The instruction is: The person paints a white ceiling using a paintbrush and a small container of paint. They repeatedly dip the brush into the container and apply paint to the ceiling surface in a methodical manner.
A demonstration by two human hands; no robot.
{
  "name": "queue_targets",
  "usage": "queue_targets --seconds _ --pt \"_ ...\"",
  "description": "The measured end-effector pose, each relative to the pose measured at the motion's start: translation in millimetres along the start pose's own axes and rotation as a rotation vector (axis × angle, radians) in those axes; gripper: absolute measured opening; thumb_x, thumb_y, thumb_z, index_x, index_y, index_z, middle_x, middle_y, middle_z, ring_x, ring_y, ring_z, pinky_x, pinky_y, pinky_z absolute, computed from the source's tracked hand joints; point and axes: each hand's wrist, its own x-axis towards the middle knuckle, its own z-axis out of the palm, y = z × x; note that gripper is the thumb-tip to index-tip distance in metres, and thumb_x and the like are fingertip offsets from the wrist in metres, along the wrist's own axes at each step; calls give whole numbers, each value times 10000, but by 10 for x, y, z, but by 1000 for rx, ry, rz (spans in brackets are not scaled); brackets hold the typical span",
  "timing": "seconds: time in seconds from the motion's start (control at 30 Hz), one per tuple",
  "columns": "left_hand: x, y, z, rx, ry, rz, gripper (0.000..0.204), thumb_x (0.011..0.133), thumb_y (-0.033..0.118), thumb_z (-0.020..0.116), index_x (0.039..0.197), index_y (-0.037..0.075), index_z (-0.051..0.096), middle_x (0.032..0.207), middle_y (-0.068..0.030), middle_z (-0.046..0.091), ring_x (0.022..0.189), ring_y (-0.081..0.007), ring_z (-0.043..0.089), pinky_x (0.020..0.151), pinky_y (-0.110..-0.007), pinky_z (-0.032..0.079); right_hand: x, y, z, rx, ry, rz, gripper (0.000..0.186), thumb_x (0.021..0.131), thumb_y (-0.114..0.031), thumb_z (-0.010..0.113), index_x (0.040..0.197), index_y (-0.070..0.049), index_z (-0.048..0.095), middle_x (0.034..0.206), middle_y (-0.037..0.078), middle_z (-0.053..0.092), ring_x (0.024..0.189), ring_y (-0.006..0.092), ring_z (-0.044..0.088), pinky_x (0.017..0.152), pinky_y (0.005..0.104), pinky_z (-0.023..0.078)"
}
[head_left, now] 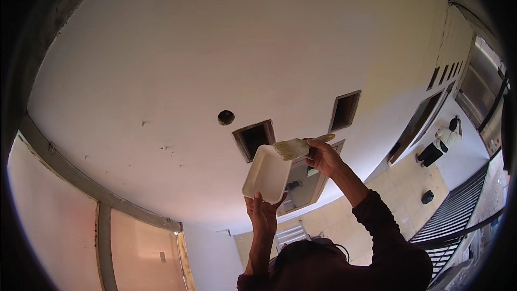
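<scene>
My left hand (262, 210) grips the near end of a shallow white tray (267, 175), with the thumb over its rim and fingers beneath. The tray is raised and tilted, and its inside looks pale. A paintbrush (293, 149) is pinched by its handle in my right hand (322, 157). Its wide, pale bristles point left and overlap the tray's far right rim; whether they touch it I cannot tell. Both arms are lifted, in dark sleeves.
A broad white wall (204, 54) spreads ahead, with a round hole (225, 117) and square openings (344, 110). Beyond, at right, a person (444, 141) in a light top stands by a wall. A black barred railing (452, 213) runs at lower right; a dark bag-like thing (427, 197) lies on the tiles.
</scene>
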Motion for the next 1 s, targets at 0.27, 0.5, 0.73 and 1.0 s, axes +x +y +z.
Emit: queue_targets --seconds 0.27,0.5,0.73,1.0 --pt "-169 -37 -197 47 44 37 601 1027 395 568 1511 133 327 1471 -153 449 1297 -344 551 976 -586 565 283 -1650 503 -144 111 -764 342 941 -271 754 1212 -102 630 1079 21 651 971 165 652 823 392 581" --pt "-363 -121 -454 85 112 41 635 1009 441 580 1509 129 343 1459 -149 468 1280 -337 563 939 -580 573 592 -3218 769 -481 244 -1391 374 944 -179 712 1224 57 635 1066 124 684 931 195 705 758 332 653" --pt "-404 -159 -617 98 155 41 649 1000 484 577 1507 136 369 1445 -144 482 1244 -321 572 913 -570 575 732 -3910 425 -661 425 -1487 347 937 -206 720 1187 32 685 1051 125 706 919 174 709 738 318 663" --pt "-575 -141 -717 110 186 7 663 1002 515 558 1514 135 378 1448 -135 488 1268 -330 546 934 -573 554 629 -4157 72 -877 867 -1669 273 961 -207 703 1158 -19 724 1026 114 752 963 199 731 808 337 618"
